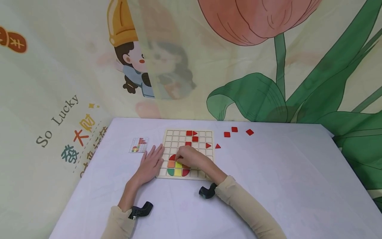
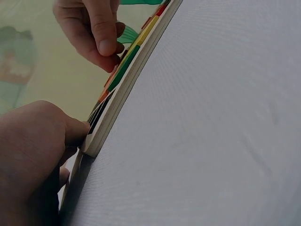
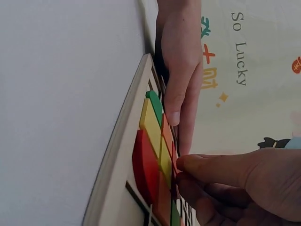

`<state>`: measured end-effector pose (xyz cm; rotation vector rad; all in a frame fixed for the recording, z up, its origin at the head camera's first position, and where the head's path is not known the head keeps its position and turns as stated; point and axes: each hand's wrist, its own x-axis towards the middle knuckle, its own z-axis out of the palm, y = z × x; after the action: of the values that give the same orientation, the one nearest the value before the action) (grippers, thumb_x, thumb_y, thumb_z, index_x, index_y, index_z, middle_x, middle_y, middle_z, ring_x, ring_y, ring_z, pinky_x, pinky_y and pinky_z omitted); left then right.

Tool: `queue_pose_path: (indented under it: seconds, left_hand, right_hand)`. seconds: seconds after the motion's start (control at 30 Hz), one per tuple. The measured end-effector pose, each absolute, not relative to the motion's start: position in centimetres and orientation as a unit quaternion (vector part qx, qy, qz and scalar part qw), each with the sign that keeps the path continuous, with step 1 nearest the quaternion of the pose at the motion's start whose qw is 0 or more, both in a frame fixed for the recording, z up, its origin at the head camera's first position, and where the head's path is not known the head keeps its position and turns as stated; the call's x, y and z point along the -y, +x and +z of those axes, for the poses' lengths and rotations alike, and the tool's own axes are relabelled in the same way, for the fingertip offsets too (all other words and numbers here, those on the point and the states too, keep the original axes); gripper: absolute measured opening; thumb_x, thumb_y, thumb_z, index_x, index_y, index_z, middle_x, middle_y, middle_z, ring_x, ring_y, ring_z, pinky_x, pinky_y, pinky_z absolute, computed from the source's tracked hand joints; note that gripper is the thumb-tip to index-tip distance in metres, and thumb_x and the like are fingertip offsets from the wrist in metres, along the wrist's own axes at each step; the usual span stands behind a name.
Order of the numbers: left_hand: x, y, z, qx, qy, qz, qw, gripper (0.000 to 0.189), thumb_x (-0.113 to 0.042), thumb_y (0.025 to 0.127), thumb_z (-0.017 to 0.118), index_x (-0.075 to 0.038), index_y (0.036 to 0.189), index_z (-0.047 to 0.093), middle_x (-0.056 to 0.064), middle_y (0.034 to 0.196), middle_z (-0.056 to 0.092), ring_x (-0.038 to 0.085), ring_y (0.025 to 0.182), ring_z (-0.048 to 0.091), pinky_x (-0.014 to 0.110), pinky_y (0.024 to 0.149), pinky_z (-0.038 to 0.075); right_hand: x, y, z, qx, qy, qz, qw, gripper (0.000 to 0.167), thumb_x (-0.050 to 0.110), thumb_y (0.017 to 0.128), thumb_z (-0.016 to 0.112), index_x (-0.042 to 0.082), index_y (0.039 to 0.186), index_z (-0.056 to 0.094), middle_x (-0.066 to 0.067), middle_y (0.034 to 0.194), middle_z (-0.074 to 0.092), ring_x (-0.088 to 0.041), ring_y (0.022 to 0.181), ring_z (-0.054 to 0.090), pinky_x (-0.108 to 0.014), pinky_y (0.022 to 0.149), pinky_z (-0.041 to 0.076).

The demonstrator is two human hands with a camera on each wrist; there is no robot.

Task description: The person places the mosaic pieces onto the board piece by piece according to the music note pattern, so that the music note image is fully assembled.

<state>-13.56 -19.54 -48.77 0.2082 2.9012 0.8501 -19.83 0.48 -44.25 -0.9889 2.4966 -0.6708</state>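
A wooden grid board (image 1: 162, 172) lies on the table with several coloured blocks in its cells. My left hand (image 1: 151, 164) rests flat along the board's left edge, fingers stretched out, and its thumb touches the board in the left wrist view. Over the lower middle of the board, my right hand (image 1: 191, 156) has curled fingers; thumb and fingertips pinch a red block (image 3: 174, 160), mostly hidden by the fingers. Around them sit a green block (image 1: 170, 172), a yellow block (image 1: 177, 172), an orange block (image 1: 171, 164) and a rounded red block (image 3: 146, 165).
Left of the board lies a pattern card (image 1: 139, 145) with a coloured grid drawing. Loose red squares (image 1: 227, 134) and a red triangle (image 1: 218, 146) lie to the right of the board. A printed curtain (image 1: 179, 109) hangs behind the white table (image 1: 283, 186).
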Motion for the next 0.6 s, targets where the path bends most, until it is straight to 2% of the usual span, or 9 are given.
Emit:
queue_pose_path:
  seconds: [0.17,0.3,0.6]
  left_hand:
    - [19.5,-13.6,-48.8,-0.956,0.065,0.28,0.055,0.056,-0.028,0.103,0.04,-0.011,0.154,0.024,0.007,0.164,0.017,0.034,0.153,0.004,0.061,0.12,-0.002]
    - [19.3,-13.6,-48.8,-0.956,0.065,0.281,0.052,0.056,-0.027,0.103,0.04,-0.011,0.154,0.024,0.007,0.164,0.018,0.034,0.153,0.004,0.061,0.12,-0.003]
    - [19.3,-13.6,-48.8,-0.957,0.066,0.28,0.045,0.056,-0.027,0.103,0.04,-0.011,0.154,0.025,0.006,0.164,0.019,0.034,0.153,0.005,0.06,0.12,-0.002]
  right_hand:
    - [-1.6,-20.6,-42.8,-0.879,-0.355,-0.268,0.173,0.018,0.017,0.092,0.067,0.009,0.105,0.076,-0.003,0.1,0.073,-0.012,0.085,0.059,-0.02,0.076,0.052]
    - [-4.5,-22.1,-40.8,-0.881,-0.335,-0.309,0.127,0.024,0.015,0.091,0.067,0.005,0.112,0.072,-0.007,0.105,0.072,-0.018,0.092,0.062,-0.027,0.079,0.053]
    - [-13.1,-25.1,-37.9,-0.905,-0.216,-0.364,0.027,0.032,0.018,0.092,0.065,0.002,0.12,0.067,-0.015,0.109,0.07,-0.029,0.098,0.064,-0.035,0.075,0.056]
